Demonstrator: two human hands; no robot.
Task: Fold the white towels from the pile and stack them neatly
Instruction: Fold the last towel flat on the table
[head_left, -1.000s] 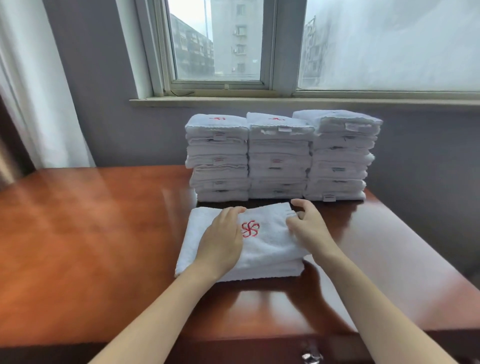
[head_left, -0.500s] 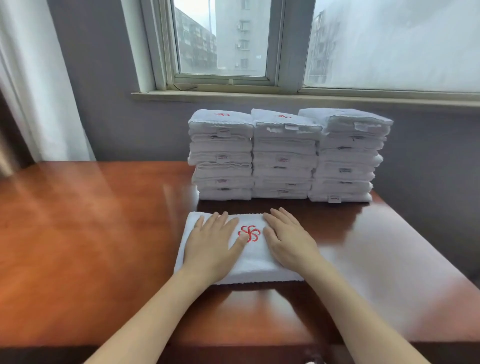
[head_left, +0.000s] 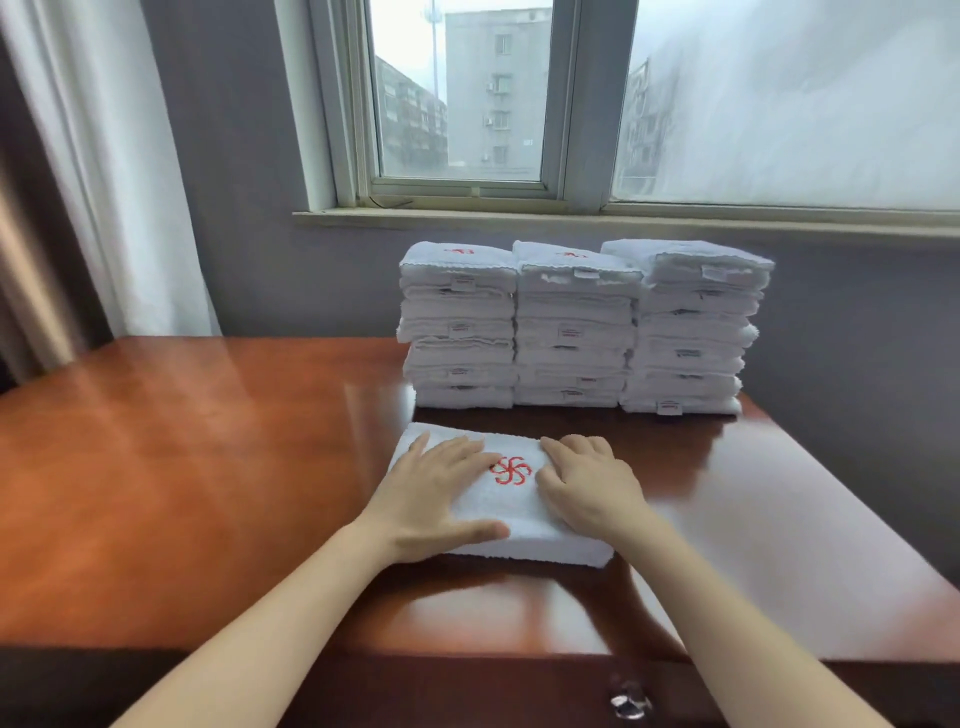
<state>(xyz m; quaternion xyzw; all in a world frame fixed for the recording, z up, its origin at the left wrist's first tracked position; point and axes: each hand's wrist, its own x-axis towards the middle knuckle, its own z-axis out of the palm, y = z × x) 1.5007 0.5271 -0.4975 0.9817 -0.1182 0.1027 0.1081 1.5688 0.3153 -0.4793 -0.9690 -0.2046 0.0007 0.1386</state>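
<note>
**Folded towel under both palms, stacks dead ahead**

The polished red-brown wooden table (head_left: 208, 467) lies broad and bare on the left. The left hand (head_left: 436, 499) rests flat on the folded white terry towel with a red pinwheel emblem (head_left: 514, 506), fingers straight. The towel's long axis runs left to right. The right hand (head_left: 587, 488) presses it too, fingers slightly bent, gripping nothing. Three stacks of folded white towels (head_left: 571, 332) stand near, straight beyond both hands. The right table edge is closer, so there is less room on that side.
</note>
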